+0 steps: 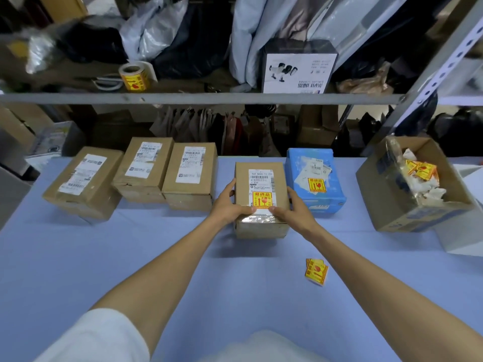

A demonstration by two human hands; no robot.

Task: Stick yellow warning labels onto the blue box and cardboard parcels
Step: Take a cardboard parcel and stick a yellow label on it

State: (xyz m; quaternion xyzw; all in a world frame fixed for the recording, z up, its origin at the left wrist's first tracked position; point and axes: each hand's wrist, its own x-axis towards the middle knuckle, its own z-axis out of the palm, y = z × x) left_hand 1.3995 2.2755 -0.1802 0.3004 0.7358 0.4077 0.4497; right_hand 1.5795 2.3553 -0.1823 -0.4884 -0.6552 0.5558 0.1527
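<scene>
Held cardboard parcel (pixel 261 220) sits on the blue table cover (pixel 183 257), taken as reference for all positions. Left hand (pixel 230 203) is clamped on its left side, with the fingers wrapped over the far-left edge and the thumb lying across the top near the front edge. Right hand (pixel 296 207) mirrors this on the right side, its thumb tip meeting the top just below the sticker. Both forearms reach straight forward, bare, with white sleeves at the bottom of the frame. On the parcel's top is a white shipping label (pixel 261 180); its head line reads roughly "T60 N480-11", the rest too small to read. Just below that, overlapping it, is a yellow warning label (pixel 262 199) with red "易碎品" and a red glass symbol. Blue box (pixel 313 168) stands just right of the parcel and carries a similar yellow sticker (pixel 317 185) on torn white paper. Left of the parcel is a row of three more parcels (pixel 143 171), each with a white label. In front and to the right is a loose stack of yellow labels (pixel 316 271). Far right is an open carton (pixel 392 212) holding crumpled backing. Beyond the parcel to the left, on the shelf, stands a label roll (pixel 134 75).
</scene>
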